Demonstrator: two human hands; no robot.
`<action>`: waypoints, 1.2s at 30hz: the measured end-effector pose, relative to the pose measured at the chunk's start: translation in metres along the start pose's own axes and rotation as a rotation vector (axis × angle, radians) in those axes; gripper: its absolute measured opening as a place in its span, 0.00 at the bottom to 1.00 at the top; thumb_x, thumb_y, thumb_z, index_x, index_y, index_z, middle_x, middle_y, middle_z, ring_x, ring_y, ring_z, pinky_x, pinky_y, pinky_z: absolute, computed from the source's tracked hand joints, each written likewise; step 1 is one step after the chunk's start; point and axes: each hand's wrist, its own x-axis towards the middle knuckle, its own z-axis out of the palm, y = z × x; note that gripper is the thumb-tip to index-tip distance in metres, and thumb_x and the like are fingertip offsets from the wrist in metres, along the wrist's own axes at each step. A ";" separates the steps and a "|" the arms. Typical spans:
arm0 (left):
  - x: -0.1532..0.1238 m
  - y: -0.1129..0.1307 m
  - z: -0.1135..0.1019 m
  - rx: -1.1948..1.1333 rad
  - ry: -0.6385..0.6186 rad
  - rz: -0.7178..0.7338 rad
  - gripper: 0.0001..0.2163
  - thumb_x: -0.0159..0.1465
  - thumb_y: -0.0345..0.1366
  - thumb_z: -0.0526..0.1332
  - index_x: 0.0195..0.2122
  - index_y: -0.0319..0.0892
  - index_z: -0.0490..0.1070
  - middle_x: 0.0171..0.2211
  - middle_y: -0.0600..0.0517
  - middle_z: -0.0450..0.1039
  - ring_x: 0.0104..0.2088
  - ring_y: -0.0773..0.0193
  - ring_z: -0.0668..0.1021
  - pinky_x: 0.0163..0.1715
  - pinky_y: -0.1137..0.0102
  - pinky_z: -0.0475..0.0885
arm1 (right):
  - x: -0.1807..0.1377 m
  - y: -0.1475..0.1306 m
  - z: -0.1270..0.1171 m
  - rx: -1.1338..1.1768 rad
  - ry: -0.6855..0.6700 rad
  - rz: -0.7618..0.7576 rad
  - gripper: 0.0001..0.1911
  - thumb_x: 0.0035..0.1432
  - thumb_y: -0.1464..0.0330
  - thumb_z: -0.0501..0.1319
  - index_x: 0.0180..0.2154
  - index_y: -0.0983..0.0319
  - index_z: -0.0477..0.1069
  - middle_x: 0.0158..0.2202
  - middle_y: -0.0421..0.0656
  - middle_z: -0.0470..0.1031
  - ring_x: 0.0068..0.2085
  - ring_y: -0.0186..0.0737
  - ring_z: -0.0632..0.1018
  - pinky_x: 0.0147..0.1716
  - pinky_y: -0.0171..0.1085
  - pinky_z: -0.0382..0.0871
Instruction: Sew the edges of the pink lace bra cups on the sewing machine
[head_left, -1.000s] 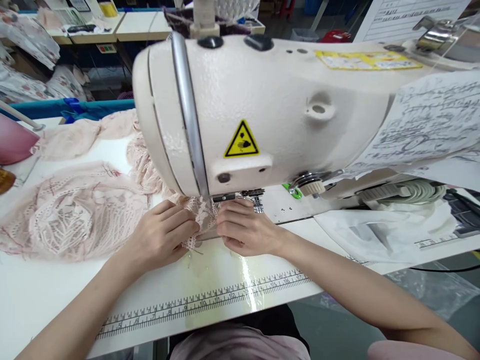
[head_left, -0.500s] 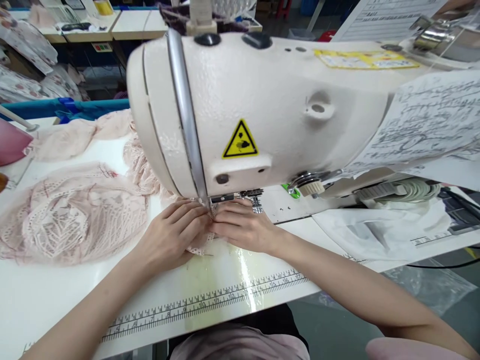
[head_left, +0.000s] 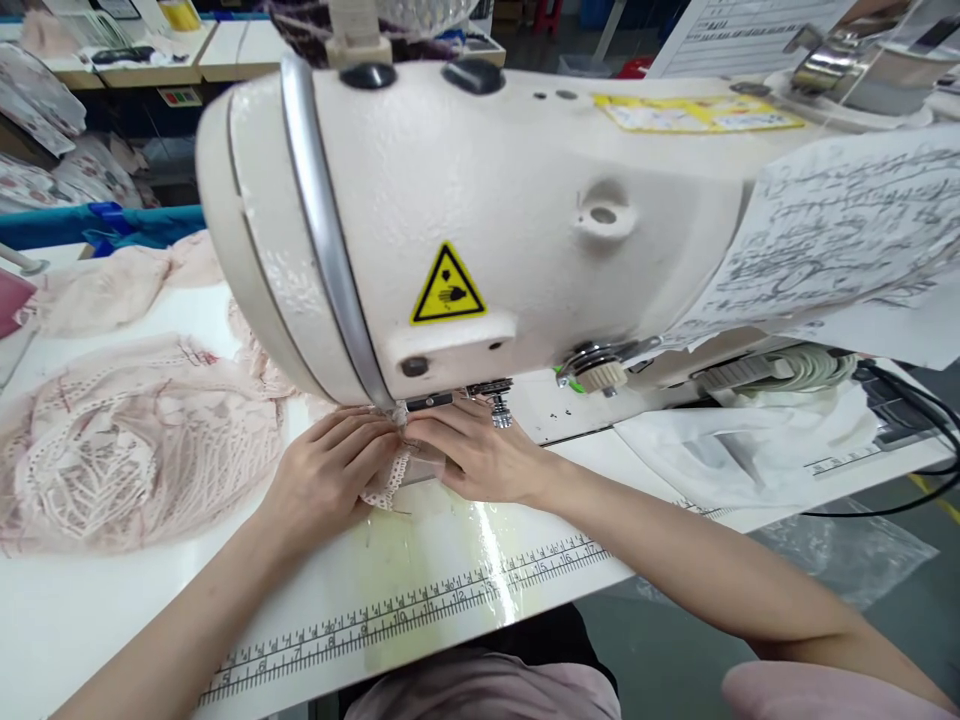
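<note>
A white sewing machine (head_left: 517, 220) stands over the work, its needle area mostly hidden behind the head and my fingers. Just below the head, my left hand (head_left: 330, 465) is closed on pale pink lace fabric (head_left: 388, 482), whose scalloped edge hangs out under the fingers. My right hand (head_left: 484, 450) comes in from the other side, fingers together and fingertips pinching the lace close to the presser foot. The two hands' fingertips nearly meet there. More pink lace (head_left: 142, 445) lies bunched on the table to the left.
A printed ruler (head_left: 397, 617) runs along the table's front edge. White cloth (head_left: 742, 455) and a coiled pale strip (head_left: 810, 375) lie at the right. Handwritten paper (head_left: 847, 230) hangs on the machine arm. Black cables (head_left: 915, 400) pass beyond the right edge.
The view has shifted, so the machine sits further left. My right fingers have drawn slightly apart from the left hand, and more of the lace edge shows between them.
</note>
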 end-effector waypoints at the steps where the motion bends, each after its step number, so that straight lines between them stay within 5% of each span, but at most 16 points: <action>1: 0.000 0.000 0.000 -0.005 -0.003 -0.003 0.12 0.61 0.28 0.57 0.45 0.35 0.71 0.42 0.43 0.78 0.44 0.55 0.79 0.48 0.60 0.74 | 0.000 0.000 0.001 -0.004 0.008 -0.009 0.18 0.56 0.77 0.52 0.49 0.62 0.65 0.52 0.46 0.73 0.46 0.39 0.74 0.45 0.42 0.67; 8: 0.002 0.001 0.004 -0.004 -0.104 -0.135 0.15 0.56 0.30 0.58 0.45 0.37 0.71 0.44 0.45 0.77 0.41 0.53 0.77 0.40 0.58 0.72 | 0.006 0.004 0.002 0.037 0.073 0.033 0.08 0.65 0.72 0.54 0.38 0.60 0.71 0.42 0.39 0.78 0.37 0.32 0.76 0.38 0.35 0.69; 13: 0.006 0.003 0.009 0.106 -0.007 -0.102 0.11 0.60 0.23 0.56 0.41 0.41 0.72 0.41 0.49 0.79 0.35 0.59 0.77 0.39 0.61 0.71 | 0.005 0.004 0.002 0.078 0.101 0.046 0.10 0.67 0.68 0.54 0.37 0.60 0.73 0.37 0.38 0.79 0.34 0.31 0.76 0.36 0.35 0.69; 18: 0.005 -0.001 0.006 0.125 -0.010 0.035 0.09 0.62 0.25 0.59 0.44 0.36 0.72 0.43 0.44 0.78 0.42 0.55 0.78 0.43 0.60 0.73 | 0.004 0.005 0.005 0.030 0.131 0.004 0.10 0.64 0.74 0.54 0.37 0.60 0.73 0.39 0.40 0.79 0.37 0.33 0.76 0.37 0.36 0.69; 26: -0.002 -0.005 0.011 0.120 -0.167 -0.002 0.16 0.67 0.29 0.52 0.54 0.29 0.66 0.53 0.36 0.72 0.50 0.53 0.78 0.48 0.60 0.75 | 0.004 0.002 0.004 -0.008 0.122 -0.042 0.10 0.60 0.78 0.55 0.36 0.62 0.73 0.36 0.39 0.79 0.41 0.34 0.75 0.34 0.34 0.68; 36: -0.009 -0.004 0.009 0.149 -0.232 -0.023 0.21 0.65 0.27 0.51 0.60 0.38 0.64 0.56 0.42 0.71 0.52 0.52 0.77 0.48 0.55 0.75 | 0.005 0.001 -0.002 -0.039 0.107 -0.037 0.10 0.61 0.77 0.55 0.34 0.62 0.73 0.33 0.38 0.79 0.37 0.32 0.76 0.31 0.33 0.69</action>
